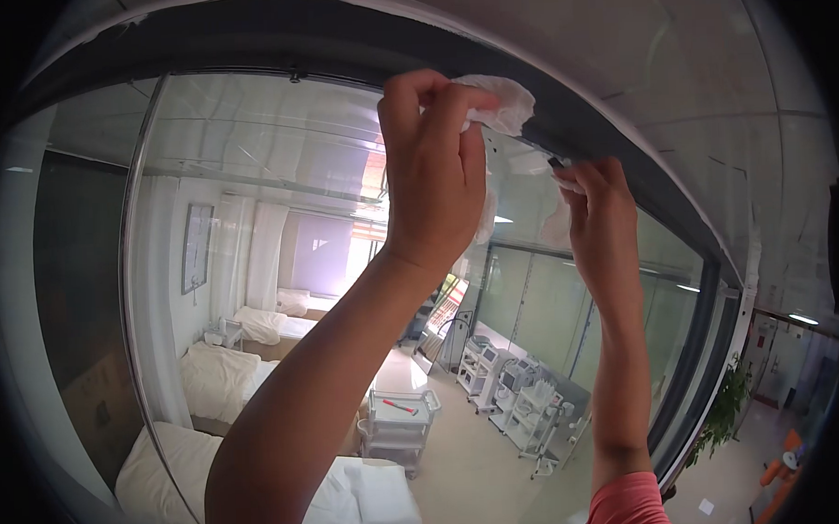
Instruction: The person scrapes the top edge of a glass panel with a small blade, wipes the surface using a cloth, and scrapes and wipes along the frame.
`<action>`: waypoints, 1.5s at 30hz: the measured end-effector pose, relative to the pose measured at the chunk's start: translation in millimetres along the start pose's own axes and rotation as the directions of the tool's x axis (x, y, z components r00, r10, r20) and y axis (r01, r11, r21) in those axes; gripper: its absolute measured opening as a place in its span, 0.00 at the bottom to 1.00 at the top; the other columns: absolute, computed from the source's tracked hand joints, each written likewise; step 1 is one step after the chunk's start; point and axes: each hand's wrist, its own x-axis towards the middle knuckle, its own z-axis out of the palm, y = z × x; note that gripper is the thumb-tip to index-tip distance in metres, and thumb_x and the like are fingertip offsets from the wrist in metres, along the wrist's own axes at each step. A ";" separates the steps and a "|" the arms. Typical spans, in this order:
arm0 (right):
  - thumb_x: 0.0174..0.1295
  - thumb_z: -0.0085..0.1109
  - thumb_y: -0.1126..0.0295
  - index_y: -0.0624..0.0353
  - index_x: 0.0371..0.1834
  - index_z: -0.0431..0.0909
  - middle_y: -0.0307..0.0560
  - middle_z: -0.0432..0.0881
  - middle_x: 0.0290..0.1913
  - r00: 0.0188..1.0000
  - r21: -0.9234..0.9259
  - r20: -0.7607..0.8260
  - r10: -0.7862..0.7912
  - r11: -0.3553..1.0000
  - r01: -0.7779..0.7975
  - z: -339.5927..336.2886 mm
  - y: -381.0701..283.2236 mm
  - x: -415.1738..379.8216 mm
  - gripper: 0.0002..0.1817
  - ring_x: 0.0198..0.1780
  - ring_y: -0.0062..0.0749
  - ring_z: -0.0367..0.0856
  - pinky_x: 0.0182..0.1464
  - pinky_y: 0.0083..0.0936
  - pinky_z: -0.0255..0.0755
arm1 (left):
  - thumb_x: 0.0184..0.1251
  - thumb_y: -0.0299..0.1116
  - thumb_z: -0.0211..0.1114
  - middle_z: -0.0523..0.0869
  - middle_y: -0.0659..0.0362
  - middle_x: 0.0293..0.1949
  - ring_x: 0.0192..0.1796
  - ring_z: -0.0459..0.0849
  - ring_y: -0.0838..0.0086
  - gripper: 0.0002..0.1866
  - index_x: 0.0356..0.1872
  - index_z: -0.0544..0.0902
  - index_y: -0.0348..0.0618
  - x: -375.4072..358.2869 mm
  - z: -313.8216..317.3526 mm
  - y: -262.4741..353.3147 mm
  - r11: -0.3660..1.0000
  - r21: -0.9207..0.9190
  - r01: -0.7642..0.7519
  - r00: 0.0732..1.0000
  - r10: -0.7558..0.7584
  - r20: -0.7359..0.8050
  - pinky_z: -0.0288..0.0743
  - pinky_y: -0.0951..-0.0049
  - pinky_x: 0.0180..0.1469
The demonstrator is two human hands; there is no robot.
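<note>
Both my arms reach up to the dark top frame of a glass window. My left hand is closed on a crumpled white tissue, which lies against the frame's lower edge. To the right and a little lower, my right hand pinches something white, with a small dark tip at the fingers; its kind is hard to make out. A pale patch beside the right wrist may be cloth or a reflection in the glass.
Through the glass show several beds with white bedding, a white trolley bearing a red-handled tool, and carts of equipment. A green plant stands at the right, outside the frame.
</note>
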 end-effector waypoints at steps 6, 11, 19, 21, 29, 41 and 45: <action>0.57 0.57 0.82 0.65 0.37 0.79 0.53 0.76 0.39 1.000 -0.018 0.010 0.024 1.000 -0.024 1.2 -4.7 -0.2 0.06 0.37 0.48 0.82 0.37 0.39 0.75 | 0.59 0.18 0.55 0.69 0.56 0.47 0.42 0.74 0.71 0.12 0.39 0.82 0.43 -0.2 3.1 -0.3 0.999 0.007 -0.033 0.999 0.034 -0.012 0.72 0.73 0.39; 0.57 0.57 0.82 0.65 0.38 0.78 0.54 0.76 0.39 0.999 -0.047 0.034 0.029 0.999 -0.028 -2.7 -5.9 -2.7 0.06 0.37 0.49 0.82 0.38 0.39 0.74 | 0.59 0.17 0.55 0.69 0.56 0.47 0.43 0.75 0.69 0.11 0.38 0.82 0.43 -0.2 2.0 2.7 1.000 -0.009 0.008 1.000 -0.008 0.005 0.72 0.73 0.40; 0.57 0.57 0.83 0.65 0.38 0.79 0.54 0.76 0.39 0.999 -0.038 0.030 0.031 0.999 -0.029 -0.7 -9.6 -1.5 0.07 0.38 0.49 0.82 0.38 0.38 0.76 | 0.58 0.17 0.55 0.69 0.56 0.47 0.43 0.75 0.68 0.12 0.39 0.81 0.44 1.3 2.9 -1.1 0.999 0.004 -0.034 0.999 0.034 -0.033 0.72 0.73 0.40; 0.57 0.56 0.83 0.65 0.38 0.79 0.54 0.76 0.39 0.998 -0.027 0.039 0.043 0.999 -0.042 -1.4 -9.8 3.7 0.07 0.37 0.49 0.82 0.38 0.38 0.76 | 0.58 0.17 0.55 0.69 0.56 0.47 0.44 0.75 0.68 0.12 0.39 0.81 0.44 0.1 3.1 1.6 1.000 -0.003 -0.018 1.000 0.018 -0.023 0.72 0.72 0.41; 0.57 0.56 0.83 0.65 0.38 0.79 0.54 0.76 0.39 0.998 -0.009 0.047 0.035 0.999 -0.035 -2.8 -5.0 5.7 0.07 0.37 0.49 0.82 0.38 0.37 0.76 | 0.58 0.18 0.55 0.69 0.56 0.46 0.44 0.75 0.68 0.11 0.38 0.82 0.44 -0.3 3.8 1.7 1.000 -0.014 -0.010 1.000 0.009 -0.019 0.73 0.72 0.41; 0.57 0.56 0.84 0.64 0.39 0.79 0.54 0.76 0.40 0.999 0.019 0.011 0.040 0.999 -0.040 3.6 -7.9 0.8 0.08 0.38 0.48 0.82 0.38 0.36 0.77 | 0.58 0.18 0.55 0.69 0.55 0.47 0.44 0.75 0.67 0.12 0.38 0.82 0.44 1.7 1.8 0.5 1.000 -0.008 -0.010 1.000 0.010 -0.020 0.72 0.71 0.42; 0.56 0.56 0.85 0.64 0.38 0.79 0.53 0.76 0.40 0.998 0.010 0.043 0.037 0.999 -0.037 0.1 -10.0 1.7 0.08 0.38 0.48 0.83 0.38 0.36 0.77 | 0.58 0.17 0.55 0.69 0.55 0.47 0.45 0.75 0.67 0.12 0.38 0.82 0.44 -0.9 3.3 1.3 1.000 -0.027 -0.011 1.000 0.011 -0.013 0.72 0.71 0.42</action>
